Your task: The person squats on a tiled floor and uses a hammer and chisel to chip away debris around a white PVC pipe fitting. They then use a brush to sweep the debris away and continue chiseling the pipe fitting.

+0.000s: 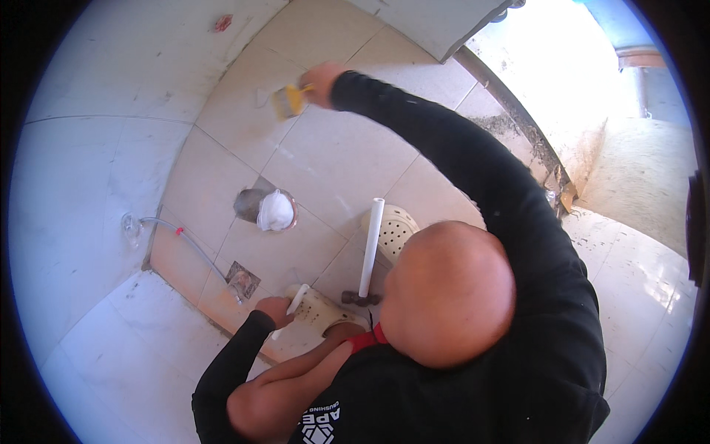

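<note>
My right hand [321, 84] reaches far ahead over the tiled floor. It is closed on a yellow-handled paint brush [289, 101], whose bristles are blurred and hang close to the tiles. At the lower left, my left hand [276, 311] is closed around a white stick-like piece [298, 297], part of it hidden by the fingers. That hand is beside my left cream clog [316, 311]. Between my feet is a hammer [371, 248] with a long white handle and a dark head.
White plastic [276, 211] plugs a round floor opening beside a dark patch. A grey hose [196, 240] runs from the wall to a rough square cut-out [242, 281]. My right clog [397, 226] and bare knee [451, 292] are at centre. Debris [555, 189] lies along the doorway edge.
</note>
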Available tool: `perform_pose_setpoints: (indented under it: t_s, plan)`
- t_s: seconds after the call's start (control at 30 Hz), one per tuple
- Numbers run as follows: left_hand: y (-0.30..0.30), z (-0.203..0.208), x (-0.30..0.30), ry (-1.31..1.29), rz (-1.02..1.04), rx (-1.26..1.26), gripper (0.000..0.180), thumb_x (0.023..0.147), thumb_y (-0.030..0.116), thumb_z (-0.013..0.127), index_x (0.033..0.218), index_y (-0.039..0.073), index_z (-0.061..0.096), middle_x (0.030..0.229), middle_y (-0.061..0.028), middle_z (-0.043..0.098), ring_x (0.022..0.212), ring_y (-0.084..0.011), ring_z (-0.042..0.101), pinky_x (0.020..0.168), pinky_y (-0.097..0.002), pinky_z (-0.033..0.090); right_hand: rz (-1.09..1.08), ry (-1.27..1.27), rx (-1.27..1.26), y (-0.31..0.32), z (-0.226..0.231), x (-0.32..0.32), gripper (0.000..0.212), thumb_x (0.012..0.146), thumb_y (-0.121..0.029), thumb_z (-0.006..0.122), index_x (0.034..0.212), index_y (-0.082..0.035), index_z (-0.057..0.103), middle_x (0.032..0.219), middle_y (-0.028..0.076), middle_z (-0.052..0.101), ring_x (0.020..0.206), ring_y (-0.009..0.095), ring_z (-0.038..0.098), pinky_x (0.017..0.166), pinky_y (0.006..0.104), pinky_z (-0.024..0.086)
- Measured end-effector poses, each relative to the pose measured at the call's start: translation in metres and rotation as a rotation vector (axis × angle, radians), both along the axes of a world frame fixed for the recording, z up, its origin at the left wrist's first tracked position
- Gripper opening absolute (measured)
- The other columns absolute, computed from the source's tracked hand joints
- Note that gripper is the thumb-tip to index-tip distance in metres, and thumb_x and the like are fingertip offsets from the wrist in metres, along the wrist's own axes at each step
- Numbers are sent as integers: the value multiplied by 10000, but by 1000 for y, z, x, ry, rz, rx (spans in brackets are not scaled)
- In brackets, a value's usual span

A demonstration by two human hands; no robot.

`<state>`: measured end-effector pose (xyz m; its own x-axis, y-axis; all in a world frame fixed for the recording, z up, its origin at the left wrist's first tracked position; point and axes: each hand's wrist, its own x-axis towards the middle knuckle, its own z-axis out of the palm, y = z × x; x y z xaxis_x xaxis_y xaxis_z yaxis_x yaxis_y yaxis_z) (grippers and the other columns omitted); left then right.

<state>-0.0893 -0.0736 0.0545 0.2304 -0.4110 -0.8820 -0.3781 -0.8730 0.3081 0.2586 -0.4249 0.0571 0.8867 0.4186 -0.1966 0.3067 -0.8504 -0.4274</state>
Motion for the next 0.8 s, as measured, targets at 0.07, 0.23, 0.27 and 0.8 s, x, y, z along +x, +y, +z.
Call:
perform_pose_setpoints:
  t_s: [0.07,0.23,0.27,0.8]
  plan:
    - [-1,1,-3,-7,0,44,346,779,369,626,882,40,603,836,-163,636,819,-340,627,726,-461,494,83,-43,71,35,-12,10,254,793,-264,567,941,-96,687,896,149,672,865,342,636,770,419,511]
    - [2,2,-14,-31,74,54,335,781,345,625,923,43,602,868,-156,642,846,-328,632,757,-444,497,96,-61,-210,-6,-41,62,280,771,-302,578,892,-87,710,841,155,674,850,334,639,758,407,510]
    - [4,2,-16,-45,89,46,337,783,345,626,927,42,600,867,-157,641,846,-328,632,757,-445,496,20,3,-178,-37,-46,66,289,769,-324,594,885,-86,711,861,157,675,848,315,641,762,404,512]
    - [1,-3,1,51,37,20,346,786,366,618,879,34,589,824,-166,636,805,-344,625,713,-462,493,-331,-97,-117,-217,39,-35,224,802,-240,633,942,-79,699,887,134,680,804,297,655,767,370,524]
